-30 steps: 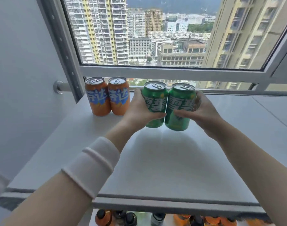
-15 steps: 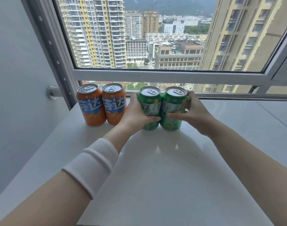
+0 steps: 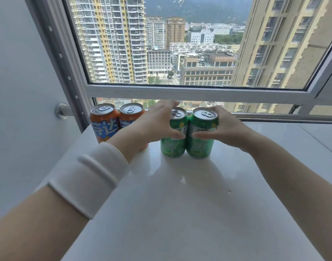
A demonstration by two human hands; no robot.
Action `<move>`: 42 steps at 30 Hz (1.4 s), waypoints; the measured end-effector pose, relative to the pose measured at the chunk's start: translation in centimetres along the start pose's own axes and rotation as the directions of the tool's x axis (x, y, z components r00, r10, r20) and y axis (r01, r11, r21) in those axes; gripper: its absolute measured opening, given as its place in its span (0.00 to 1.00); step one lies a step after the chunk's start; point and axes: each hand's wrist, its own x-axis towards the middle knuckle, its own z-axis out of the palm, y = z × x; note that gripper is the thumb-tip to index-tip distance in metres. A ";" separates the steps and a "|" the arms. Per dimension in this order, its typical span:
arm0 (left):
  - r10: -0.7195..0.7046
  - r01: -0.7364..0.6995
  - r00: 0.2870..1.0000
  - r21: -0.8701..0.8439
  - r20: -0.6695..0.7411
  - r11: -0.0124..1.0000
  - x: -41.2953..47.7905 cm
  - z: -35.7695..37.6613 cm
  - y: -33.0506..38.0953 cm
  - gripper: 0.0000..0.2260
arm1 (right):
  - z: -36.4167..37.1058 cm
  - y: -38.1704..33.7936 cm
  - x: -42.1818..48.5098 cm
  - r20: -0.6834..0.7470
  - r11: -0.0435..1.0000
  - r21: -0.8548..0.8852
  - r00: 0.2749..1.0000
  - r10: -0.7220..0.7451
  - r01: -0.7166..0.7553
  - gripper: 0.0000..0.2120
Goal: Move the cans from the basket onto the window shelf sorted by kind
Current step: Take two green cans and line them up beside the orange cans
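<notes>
Two green cans stand upright and touching on the white window shelf, near the window. My left hand grips the left green can, thumb across its front. My right hand grips the right green can the same way. To their left stand two orange cans side by side: the outer one in full view, the inner one partly hidden behind my left hand. The basket is out of view.
A window frame runs behind the cans, with a metal rail fixed to the grey wall on the left. The shelf stretches wide to the right and towards me.
Both hands lowered the two green cans onto the shelf and pushed them back towards the window, beside the orange pair. The camera moved forward, so the basket below dropped out of view.
</notes>
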 end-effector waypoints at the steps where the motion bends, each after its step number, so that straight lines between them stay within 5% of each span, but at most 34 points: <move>1: 0.004 -0.004 1.000 0.029 0.015 1.000 0.3 -0.3 -0.1 0.39 | -0.1 -0.1 0.2 -0.007 1.000 -0.008 1.000 0.012 -0.012 0.34; 17: -0.028 0.027 1.000 0.201 0.003 0.979 1.9 -2.5 -0.7 0.35 | 1.2 -1.6 2.1 -0.049 0.999 0.049 0.999 0.020 -0.018 0.35; 22: -0.066 0.059 0.998 0.275 0.019 0.960 1.7 -2.9 -0.6 0.25 | 1.6 -2.0 2.2 -0.032 0.996 0.084 0.999 0.013 -0.010 0.34; 33: -0.097 0.077 0.993 0.258 0.062 0.963 1.7 -3.0 -1.1 0.34 | 2.1 -1.9 2.6 0.014 0.990 0.140 1.000 0.011 -0.013 0.35; 38: -0.074 0.032 0.988 0.293 0.134 0.956 1.5 -3.2 -1.2 0.40 | 2.2 -0.8 1.9 0.033 0.991 0.128 0.999 0.041 -0.045 0.46; 42: -0.020 -0.035 0.987 0.335 0.157 0.942 1.2 -3.5 -1.7 0.39 | 3.2 0.7 0.9 -0.023 0.995 0.082 0.998 0.063 -0.061 0.39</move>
